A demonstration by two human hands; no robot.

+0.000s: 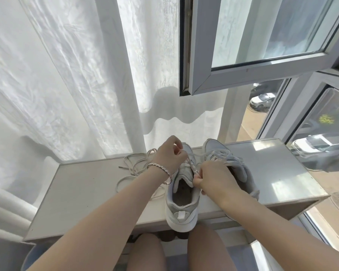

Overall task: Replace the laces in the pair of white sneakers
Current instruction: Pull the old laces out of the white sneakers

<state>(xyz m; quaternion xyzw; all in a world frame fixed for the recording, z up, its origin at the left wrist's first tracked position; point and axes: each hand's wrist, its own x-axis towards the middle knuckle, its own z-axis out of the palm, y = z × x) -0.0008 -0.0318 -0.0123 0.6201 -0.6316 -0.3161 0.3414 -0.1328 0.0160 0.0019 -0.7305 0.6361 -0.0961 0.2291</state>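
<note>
Two white sneakers stand on a pale table. The near sneaker has its heel over the table's front edge and its toe pointing away. My left hand, with a bracelet on the wrist, pinches a white lace above that sneaker's tongue. My right hand grips the lace low at the eyelets on the sneaker's right side. The second sneaker lies just to the right, laced, partly hidden behind my right hand. A loose white lace lies tangled on the table to the left.
A white curtain hangs behind the table. An open window sash juts out overhead at the right. Glass panes at the right show parked cars outside. My knees sit under the table's front edge.
</note>
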